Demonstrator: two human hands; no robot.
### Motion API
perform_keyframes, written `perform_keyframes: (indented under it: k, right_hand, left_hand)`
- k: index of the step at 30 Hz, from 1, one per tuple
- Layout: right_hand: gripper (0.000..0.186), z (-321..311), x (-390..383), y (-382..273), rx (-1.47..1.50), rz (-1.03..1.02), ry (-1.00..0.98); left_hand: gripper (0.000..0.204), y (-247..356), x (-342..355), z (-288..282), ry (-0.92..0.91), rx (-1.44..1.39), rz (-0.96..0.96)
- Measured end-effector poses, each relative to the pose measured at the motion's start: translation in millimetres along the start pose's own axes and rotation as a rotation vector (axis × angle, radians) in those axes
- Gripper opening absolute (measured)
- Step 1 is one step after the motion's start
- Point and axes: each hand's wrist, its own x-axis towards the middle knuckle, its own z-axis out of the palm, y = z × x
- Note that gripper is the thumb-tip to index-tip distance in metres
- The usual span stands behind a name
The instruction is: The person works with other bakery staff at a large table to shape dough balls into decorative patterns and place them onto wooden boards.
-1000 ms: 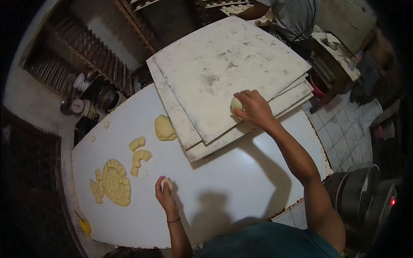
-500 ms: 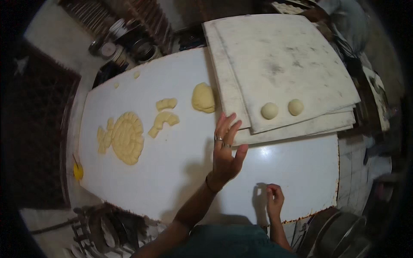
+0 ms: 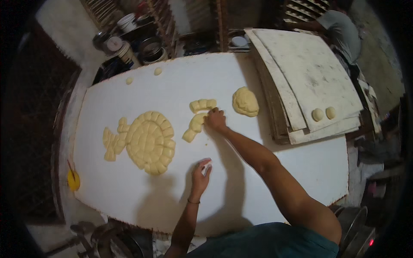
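My right hand (image 3: 216, 119) reaches out over the white table, its fingers closed on the right end of a curved row of cut dough pieces (image 3: 195, 127). Part of that end is hidden beneath the hand. A shorter row of dough pieces (image 3: 203, 105) lies just beyond. Nearer to me, my left hand (image 3: 200, 175) hovers over the table with thumb and fingers apart and nothing between them. To its left is a large round of dough (image 3: 149, 142) scored into many pieces, with smaller cut pieces (image 3: 112, 142) beside it. A rough dough lump (image 3: 245, 102) rests right of the rows.
Stacked pale boards (image 3: 309, 77) stand on the table's right, bearing two dough balls (image 3: 318, 114). Two small dough bits (image 3: 158, 71) lie at the far edge. A yellow object (image 3: 73, 179) is at the left edge. Behind are buckets (image 3: 127, 55); another person (image 3: 340, 34) works far right.
My right hand has gone from the near edge out to the curved dough row. My left hand has drawn back from beside the boards toward me. The view has shifted, showing more of the left.
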Motion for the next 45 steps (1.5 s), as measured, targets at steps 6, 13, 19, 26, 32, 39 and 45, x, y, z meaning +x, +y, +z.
perform_keyframes:
  k: [6,13,19,26,32,39,45]
  right_hand:
    - [0.030,40,-44,13,0.397,-0.028,-0.218]
    - [0.024,-83,-325,101,1.565,0.589,-0.268]
    - [0.023,-171,-445,104,1.816,0.765,0.442]
    - [0.025,-329,-484,206,2.034,0.247,1.337]
    - [0.050,-270,-540,359,0.567,0.699,-0.074]
    - [0.055,-200,-481,312,-0.155,0.426,0.105]
    - [0.054,-205,-482,311,-0.171,0.354,-0.012]
  left_hand:
    - [0.019,-54,199,-1,-0.038,0.321,0.202]
    - [0.040,-69,138,13,-0.131,0.176,0.419]
    - [0.058,39,-57,127,-0.889,-0.071,0.022]
    - [0.057,164,-147,175,-1.007,-0.413,-0.785]
    - [0.032,87,-63,154,-1.290,-0.491,-0.580]
    - [0.057,-17,-142,259,0.382,2.800,1.268]
    - [0.053,72,-159,282,0.119,2.457,1.211]
